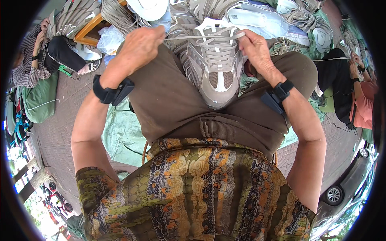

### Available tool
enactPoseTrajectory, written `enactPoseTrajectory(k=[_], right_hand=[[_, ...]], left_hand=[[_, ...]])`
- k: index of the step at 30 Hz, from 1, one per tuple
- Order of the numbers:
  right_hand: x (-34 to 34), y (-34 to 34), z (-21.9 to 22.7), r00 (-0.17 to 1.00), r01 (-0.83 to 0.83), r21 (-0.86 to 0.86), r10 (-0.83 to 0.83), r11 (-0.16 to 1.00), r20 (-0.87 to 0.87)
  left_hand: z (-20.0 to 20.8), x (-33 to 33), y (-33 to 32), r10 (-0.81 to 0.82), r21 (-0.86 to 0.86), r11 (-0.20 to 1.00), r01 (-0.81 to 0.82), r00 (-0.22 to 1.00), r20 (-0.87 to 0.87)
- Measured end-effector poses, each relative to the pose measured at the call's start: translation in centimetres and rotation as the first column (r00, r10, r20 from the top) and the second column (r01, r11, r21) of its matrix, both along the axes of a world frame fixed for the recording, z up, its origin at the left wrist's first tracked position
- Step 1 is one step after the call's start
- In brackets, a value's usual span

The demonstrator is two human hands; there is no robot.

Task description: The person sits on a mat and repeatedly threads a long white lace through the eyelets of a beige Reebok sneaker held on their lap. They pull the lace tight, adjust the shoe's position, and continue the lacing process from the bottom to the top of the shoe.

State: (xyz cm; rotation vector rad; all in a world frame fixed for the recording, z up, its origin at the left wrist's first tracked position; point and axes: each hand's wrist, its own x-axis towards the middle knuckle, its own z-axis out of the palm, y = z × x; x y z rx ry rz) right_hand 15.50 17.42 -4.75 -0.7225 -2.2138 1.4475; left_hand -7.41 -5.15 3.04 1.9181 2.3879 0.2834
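Note:
A grey-beige sneaker rests between my knees, its toe toward me, with flat laces criss-crossed down its front. My left hand is closed at the left of the shoe, pinching the end of a shoelace stretched taut across the top eyelets. On the right, my right hand is also closed, its thumb and fingers gripping lace beside the shoe's upper eyelets. Both hands are level with the top of the lacing. The inside of the shoe is partly hidden by the laces.
More grey shoe uppers are heaped at the far left, with pale blue-white pieces behind the sneaker. A clear plastic bag lies left of my left hand. Seated people work at the left and right. A car stands right.

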Motion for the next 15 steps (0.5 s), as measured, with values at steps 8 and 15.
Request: enactPoseTrajectory(k=[8, 15], right_hand=[[-0.5, -0.3, 0.8, 0.998, -0.025, -0.075, 0.028, 0.997, 0.05], [0.7, 0.5, 0.9, 0.983, -0.087, 0.111, 0.067, 0.99, 0.173]], left_hand=[[-0.3, -3.6, -3.6, 0.104, 0.057, 0.991, -0.118, 0.973, 0.205], [-0.1, -4.5, -4.3, 0.117, 0.054, 0.99, -0.133, 0.965, 0.233]])
